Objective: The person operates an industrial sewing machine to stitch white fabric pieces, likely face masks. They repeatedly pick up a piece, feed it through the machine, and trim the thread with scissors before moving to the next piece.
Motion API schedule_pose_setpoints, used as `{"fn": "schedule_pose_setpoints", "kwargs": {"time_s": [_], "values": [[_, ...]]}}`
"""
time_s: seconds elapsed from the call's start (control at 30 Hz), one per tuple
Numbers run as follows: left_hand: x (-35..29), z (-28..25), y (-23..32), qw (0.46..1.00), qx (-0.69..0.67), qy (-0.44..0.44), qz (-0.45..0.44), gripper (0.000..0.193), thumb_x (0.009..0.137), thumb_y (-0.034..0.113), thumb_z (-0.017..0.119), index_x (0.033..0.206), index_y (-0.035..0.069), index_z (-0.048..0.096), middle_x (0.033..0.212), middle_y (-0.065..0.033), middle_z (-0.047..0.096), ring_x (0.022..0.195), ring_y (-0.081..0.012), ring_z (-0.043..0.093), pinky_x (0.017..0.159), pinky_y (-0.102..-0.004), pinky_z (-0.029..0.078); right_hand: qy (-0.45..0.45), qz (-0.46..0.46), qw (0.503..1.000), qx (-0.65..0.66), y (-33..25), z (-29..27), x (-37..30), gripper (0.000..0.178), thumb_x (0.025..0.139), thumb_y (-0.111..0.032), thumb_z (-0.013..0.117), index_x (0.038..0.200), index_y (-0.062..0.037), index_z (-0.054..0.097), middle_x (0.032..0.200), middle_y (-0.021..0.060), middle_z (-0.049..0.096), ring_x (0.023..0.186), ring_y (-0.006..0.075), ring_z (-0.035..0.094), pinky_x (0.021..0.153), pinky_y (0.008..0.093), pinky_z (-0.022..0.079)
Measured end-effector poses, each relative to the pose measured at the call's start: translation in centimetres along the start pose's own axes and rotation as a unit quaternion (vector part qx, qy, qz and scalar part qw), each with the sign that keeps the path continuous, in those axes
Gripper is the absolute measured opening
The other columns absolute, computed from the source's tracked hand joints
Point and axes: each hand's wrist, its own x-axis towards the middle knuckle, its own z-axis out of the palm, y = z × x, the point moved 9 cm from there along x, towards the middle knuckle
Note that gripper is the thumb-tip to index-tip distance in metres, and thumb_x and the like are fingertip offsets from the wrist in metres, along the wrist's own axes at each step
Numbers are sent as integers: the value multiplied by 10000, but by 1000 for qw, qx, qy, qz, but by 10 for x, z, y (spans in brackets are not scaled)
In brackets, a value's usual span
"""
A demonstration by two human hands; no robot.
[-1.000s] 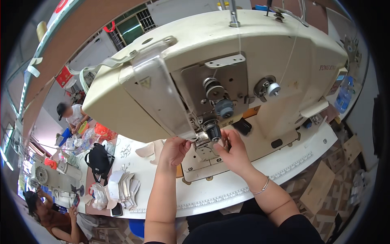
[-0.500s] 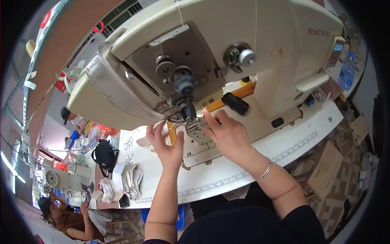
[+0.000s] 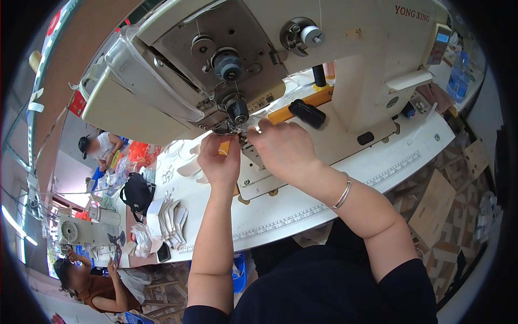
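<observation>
- Far left: co-worker (image 3: 102, 286) seated, red thing in hand; second sewing machine (image 3: 78, 232) beyond.
- Left end of bench (image 3: 202, 229): black bag (image 3: 137, 194), then stacked white pieces (image 3: 166, 218) just beside it; dark phone-like slab (image 3: 163, 252) at their near end.
- Left hand (image 3: 218, 162): grip bent, thumb and fingers parted lower down, orange showing through the gap; tips up at the needle area. Cannot tell whether they pinch anything.
- Centre: sewing machine (image 3: 259, 81) stands on bench, its head overhanging both hands; black knob (image 3: 236, 109) just above the fingertips. Hands partly block the needle area.
- Right hand (image 3: 283, 148): back uppermost, fingers curled, thumb side toward the needle area; contents of grip hidden, cannot tell.
- Black block (image 3: 307, 113) behind right hand, near orange bar (image 3: 278, 115).
- Far right: clear blue bottle (image 3: 458, 78).
</observation>
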Motion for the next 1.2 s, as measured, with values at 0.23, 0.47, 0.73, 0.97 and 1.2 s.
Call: {"fn": "schedule_pose_setpoints", "kwargs": {"time_s": [0.23, 0.47, 0.73, 0.97, 1.2], "values": [[-2, 0, -4, 1000, -9, 11, -3, 72, 666, 48, 641, 680, -6, 596, 709, -92, 596, 679, -191, 564, 642, -280, 439, 1, 21, 999, 34, 7, 1, 3, 137, 694, -122, 560, 814, -69, 599, 748, 82, 575, 580, 224, 612, 508, 306, 494], [-2, 0, 2, 1000, 19, -2, -16, 86, 671, 74, 647, 686, 2, 600, 701, -82, 602, 634, -186, 573, 585, -272, 446, -40, 33, 998, 34, 4, -4, -2, 184, 721, -114, 547, 894, -70, 589, 830, 92, 588, 673, 226, 626, 567, 318, 505], [-4, 0, 3, 999, 39, 8, -15, 98, 681, 97, 649, 698, 9, 610, 704, -69, 607, 612, -177, 575, 570, -265, 444, -12, 59, 997, 42, 18, 0, 3, 148, 784, -214, 554, 799, -80, 614, 735, 83, 573, 637, 226, 608, 542, 320, 487], [-3, -1, 9, 998, 49, -8, -37, 105, 687, 85, 650, 708, -9, 610, 709, -77, 617, 641, -159, 581, 605, -258, 448, -65, 60, 995, 55, 16, 5, 10, 159, 788, -234, 550, 805, -90, 617, 727, 82, 588, 663, 230, 609, 570, 339, 486], [-3, -1, 10, 999, 39, -5, -19, 102, 688, 75, 648, 712, -17, 610, 714, -86, 620, 659, -166, 590, 615, -259, 451, -72, 49, 995, 43, 11, 3, 14, 137, 777, -211, 550, 808, -92, 611, 717, 83, 595, 664, 236, 607, 573, 340, 484]]}}
